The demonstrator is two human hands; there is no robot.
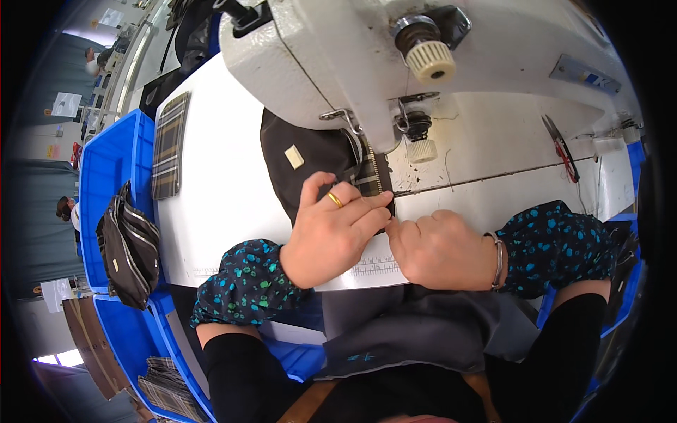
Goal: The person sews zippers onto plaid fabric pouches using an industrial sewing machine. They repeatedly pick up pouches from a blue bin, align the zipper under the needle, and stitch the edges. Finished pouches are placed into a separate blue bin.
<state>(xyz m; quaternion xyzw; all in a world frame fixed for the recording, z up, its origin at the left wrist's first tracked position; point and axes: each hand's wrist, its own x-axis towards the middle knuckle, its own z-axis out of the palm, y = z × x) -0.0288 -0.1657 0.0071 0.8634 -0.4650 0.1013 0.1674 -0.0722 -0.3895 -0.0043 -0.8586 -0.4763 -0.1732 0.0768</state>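
Note:
A dark brown fabric piece (pixel 282 158) with a small cream label and a plaid inner layer lies on the white sewing table, partly under the machine head. Along its right side runs a metal zipper (pixel 376 169). My left hand (pixel 335 229), with a gold ring, rests over the fabric's near part, its fingertips gripping the edge by the zipper's near end. Closed beside it, my right hand (pixel 448 250) pinches the same edge between thumb and curled forefinger. The two hands nearly touch. What lies beneath the fingers is hidden.
The white sewing machine (pixel 317 63) overhangs the work. Red-handled scissors (pixel 562 151) lie at the right. A folded plaid piece (pixel 171 144) is at the table's left edge. Blue bins (pixel 99 211) stand left, with dark fabric pieces (pixel 128 247) draped over one. A ruler strip (pixel 374 267) marks the near edge.

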